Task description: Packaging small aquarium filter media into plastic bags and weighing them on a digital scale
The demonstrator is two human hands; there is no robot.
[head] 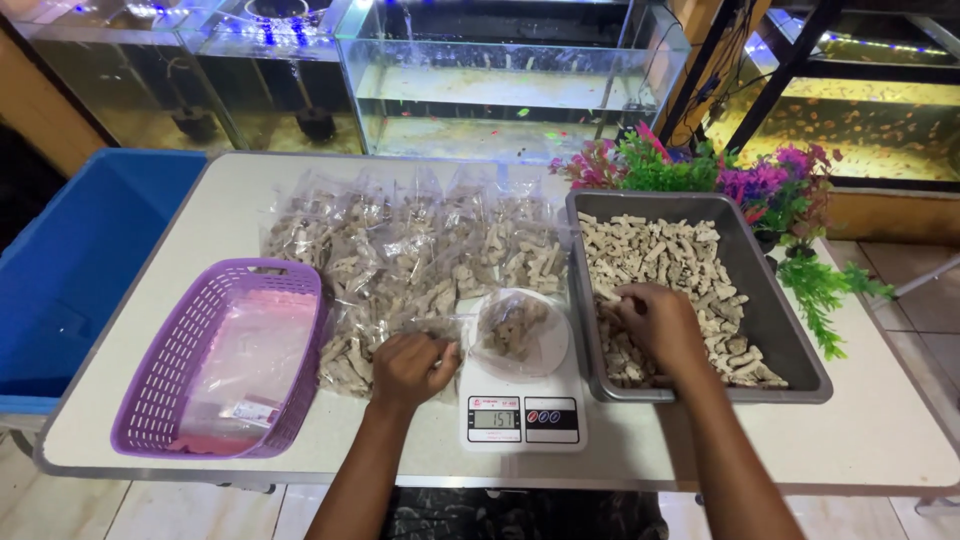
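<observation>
Lying on the left of the counter (pixel 640 440), a purple basket (pixel 180 360) holds flat plastic bags. Beside it, the left hand (pixel 410 368) pinches the edge of a clear bag (pixel 520 330) resting on the white scale (pixel 525 418). Further right, the right hand (pixel 660 322), fingers curled, grabs beige pieces (pixel 655 255) in the grey tray (pixel 790 330).

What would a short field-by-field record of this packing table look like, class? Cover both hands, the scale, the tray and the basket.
left hand: gripping the edge of a clear plastic bag
right hand: reaching into pale filter-media pieces
kitchen scale: white, bears the partly filled bag
grey tray: right of scale, holds loose pieces
purple basket: left, holds flat empty bags
filled bags: heaped behind the scale
</observation>
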